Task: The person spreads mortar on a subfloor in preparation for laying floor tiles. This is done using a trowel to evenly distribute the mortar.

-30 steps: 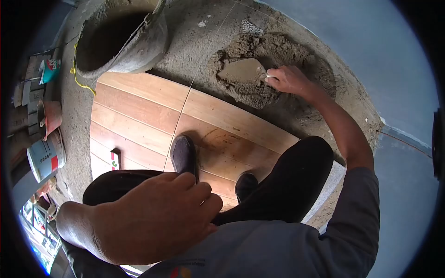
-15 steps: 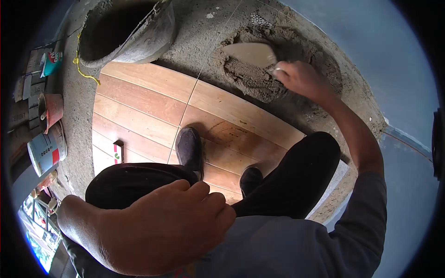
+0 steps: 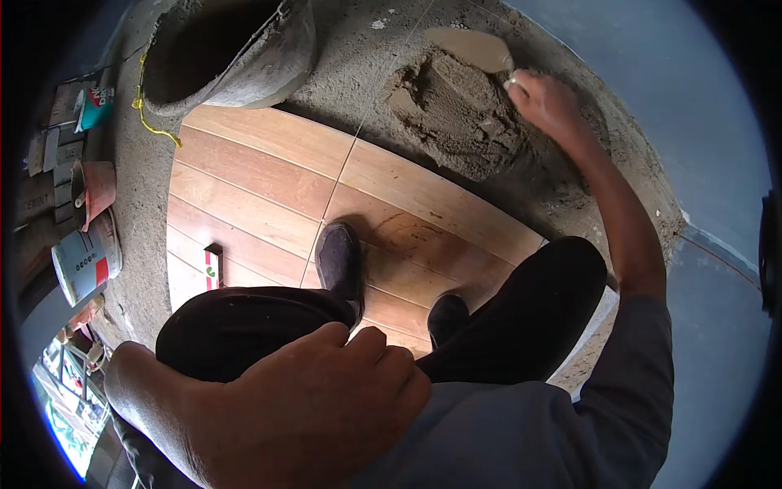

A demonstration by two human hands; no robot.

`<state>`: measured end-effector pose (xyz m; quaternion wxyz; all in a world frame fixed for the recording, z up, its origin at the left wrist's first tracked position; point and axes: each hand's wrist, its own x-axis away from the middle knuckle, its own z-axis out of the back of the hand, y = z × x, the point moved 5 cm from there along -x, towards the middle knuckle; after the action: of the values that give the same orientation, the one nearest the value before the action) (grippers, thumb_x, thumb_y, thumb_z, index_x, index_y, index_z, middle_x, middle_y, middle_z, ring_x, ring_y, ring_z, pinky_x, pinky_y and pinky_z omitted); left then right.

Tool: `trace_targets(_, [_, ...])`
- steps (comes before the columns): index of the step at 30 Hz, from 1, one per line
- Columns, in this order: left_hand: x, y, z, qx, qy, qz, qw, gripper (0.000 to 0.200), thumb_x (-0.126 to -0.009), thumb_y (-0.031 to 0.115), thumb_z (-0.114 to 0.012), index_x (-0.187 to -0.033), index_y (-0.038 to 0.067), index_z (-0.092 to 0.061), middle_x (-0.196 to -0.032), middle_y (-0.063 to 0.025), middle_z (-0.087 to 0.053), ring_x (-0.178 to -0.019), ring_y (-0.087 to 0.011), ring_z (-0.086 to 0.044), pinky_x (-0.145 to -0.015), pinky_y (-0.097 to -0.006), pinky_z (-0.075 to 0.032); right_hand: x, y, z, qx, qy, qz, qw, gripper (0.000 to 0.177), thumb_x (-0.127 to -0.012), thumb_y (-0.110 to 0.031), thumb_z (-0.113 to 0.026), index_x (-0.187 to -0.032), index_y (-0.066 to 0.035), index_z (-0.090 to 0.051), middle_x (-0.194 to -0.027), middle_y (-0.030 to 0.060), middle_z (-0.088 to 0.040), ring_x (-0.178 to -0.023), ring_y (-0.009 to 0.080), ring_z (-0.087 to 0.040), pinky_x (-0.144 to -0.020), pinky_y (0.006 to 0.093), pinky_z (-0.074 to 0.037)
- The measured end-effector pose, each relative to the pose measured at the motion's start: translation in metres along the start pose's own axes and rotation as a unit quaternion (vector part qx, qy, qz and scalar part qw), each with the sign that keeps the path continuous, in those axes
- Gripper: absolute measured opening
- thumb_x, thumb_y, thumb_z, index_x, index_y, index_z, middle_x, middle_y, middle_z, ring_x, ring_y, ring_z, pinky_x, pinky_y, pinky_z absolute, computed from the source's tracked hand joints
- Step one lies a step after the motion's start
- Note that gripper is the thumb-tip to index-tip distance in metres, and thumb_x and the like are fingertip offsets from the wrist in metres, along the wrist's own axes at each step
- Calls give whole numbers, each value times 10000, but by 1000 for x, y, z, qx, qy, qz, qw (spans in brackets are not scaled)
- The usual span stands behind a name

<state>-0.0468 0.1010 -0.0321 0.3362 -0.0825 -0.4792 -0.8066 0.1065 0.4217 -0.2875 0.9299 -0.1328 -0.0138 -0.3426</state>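
Observation:
My right hand (image 3: 547,104) is closed around the handle of a trowel (image 3: 474,49), whose flat blade is coated in grey-brown mortar. The blade lies at the far edge of a heap of wet mortar (image 3: 468,114) spread on the rough floor. Close to the camera, my left hand (image 3: 318,399) is curled with its knuckles up, in front of my bent leg. Its fingertips are turned under, so anything inside them is hidden.
Wood-look tiles (image 3: 252,175) lie under my shoes, with a small spirit level-like bar (image 3: 213,267) on them. A large mortar-stained bucket (image 3: 269,69) stands at upper left. Paint pails (image 3: 81,261) and a reddish pot (image 3: 96,189) line the left. A blue-grey wall (image 3: 700,122) is on the right.
My right hand has carried the trowel from the middle of the mortar to its far edge. The heap's surface has been reshaped. My left hand stays curled in nearly the same place.

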Motion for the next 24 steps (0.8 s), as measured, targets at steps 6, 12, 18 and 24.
trace_targets(6, [-2, 3, -2, 0, -10, 4, 1000, 282, -939, 310, -620, -1038, 47, -605, -900, -60, -612, -824, -185, -592, -735, -320, -500, -15, 2, -34, 31, -87, 26, 995, 317, -981, -311, -546, -1087, -58, -705, -896, 196, -721, -826, 388, -704, -752, 526, -565])
trace_targets(12, [-4, 5, -1, -39, 14, 10, 999, 264, -895, 276, -650, -1026, 49, -618, -899, -61, -621, -820, -182, -607, -726, -318, -506, 19, -37, -51, 41, -54, 101, 993, 313, -973, -274, -553, -1083, -14, -686, -790, 164, -714, -758, 360, -723, -704, 497, -582])
trace_targets(18, [-7, 5, 2, 2, -6, 37, 999, 269, -852, 254, -689, -1020, 54, -623, -903, -60, -626, -824, -184, -617, -729, -313, -512, 42, -55, -50, 183, -24, 211, 960, 294, -957, -215, -579, -1085, 41, -645, -719, 190, -689, -646, 315, -714, -563, 419, -582])
trace_targets(24, [-11, 6, -2, -28, -12, 26, 999, 300, -835, 247, -716, -1045, 55, -621, -932, -70, -639, -844, -186, -629, -744, -317, -527, 58, -69, -58, 191, -8, 231, 954, 290, -953, -229, -584, -1062, 33, -646, -743, 178, -695, -635, 313, -705, -569, 422, -583])
